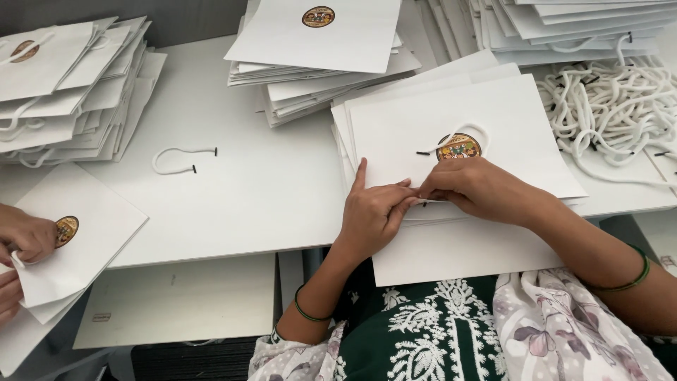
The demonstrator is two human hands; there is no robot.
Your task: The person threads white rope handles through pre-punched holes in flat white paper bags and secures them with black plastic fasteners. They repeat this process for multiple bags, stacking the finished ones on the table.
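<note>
Both my hands meet at the near edge of the top flat white paper bag (451, 116), which lies on a low pile of the same at about 1 o'clock from table centre. My left hand (374, 215) rests palm down, forefinger stretched straight toward 12 o'clock, the other fingers curled loosely and touching the bag's edge. My right hand (476, 189) comes in from 4 o'clock, fingers bunched tight and pinched at the bag's edge where it meets my left fingertips; what exactly sits in the pinch I cannot tell. A white cord handle (458, 134) loops on the bag just above my right knuckles, at 12 o'clock from them, arching over a round coloured sticker (460, 148). A loose cord handle (182, 159) lies alone on the white table (247, 197) at 9 o'clock from my hands. A heap of white cords (613, 113) sits at 2 o'clock. Stacks of flat bags (70, 85) fill 10 o'clock, more at 12. At 8 o'clock, another person's hand (28, 236) grips a white bag (84, 240) bearing the same sticker.
</note>
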